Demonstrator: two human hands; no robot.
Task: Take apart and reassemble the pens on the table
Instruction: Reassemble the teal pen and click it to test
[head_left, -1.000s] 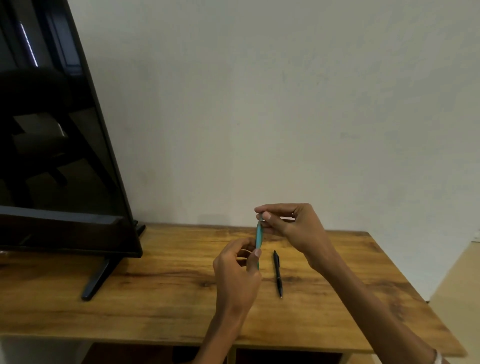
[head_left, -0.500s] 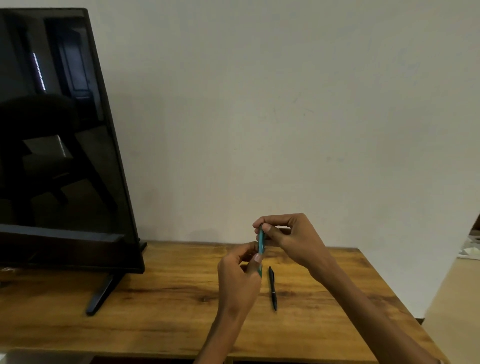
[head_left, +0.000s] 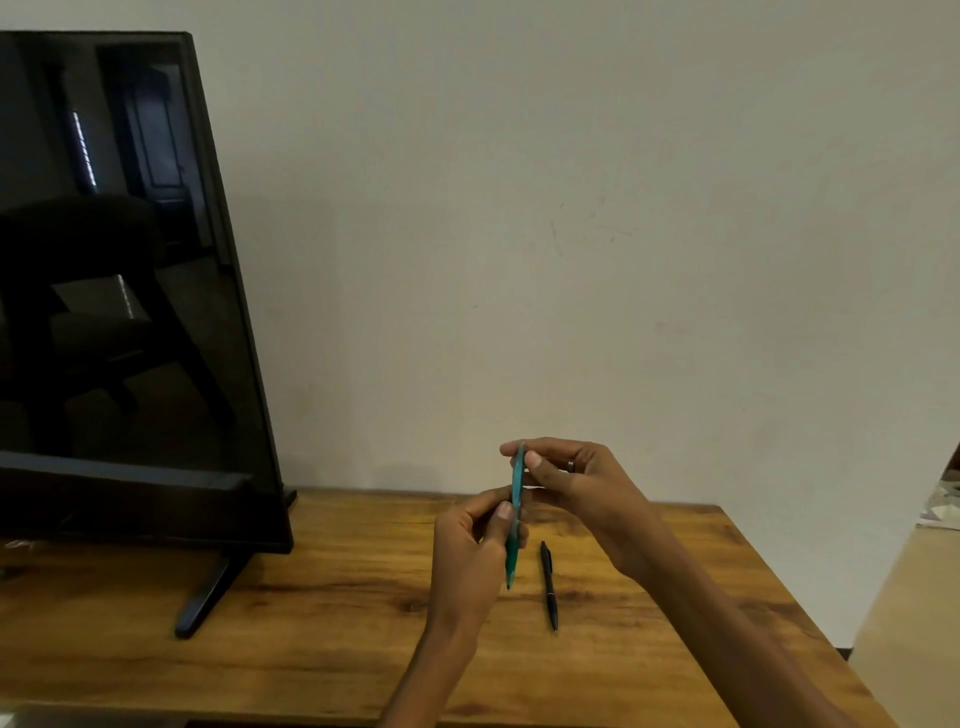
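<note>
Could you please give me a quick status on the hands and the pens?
Left hand and right hand both pinch teal pen, held upright. Black pen on table, untouched. Nothing obstructing.

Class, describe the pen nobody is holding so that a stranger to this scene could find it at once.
Start at the wooden table with the black television on its left. Just right of the left hand lies the black pen, flat on the wood. Unlike the teal pen held by both hands, it is dark and untouched.
</note>
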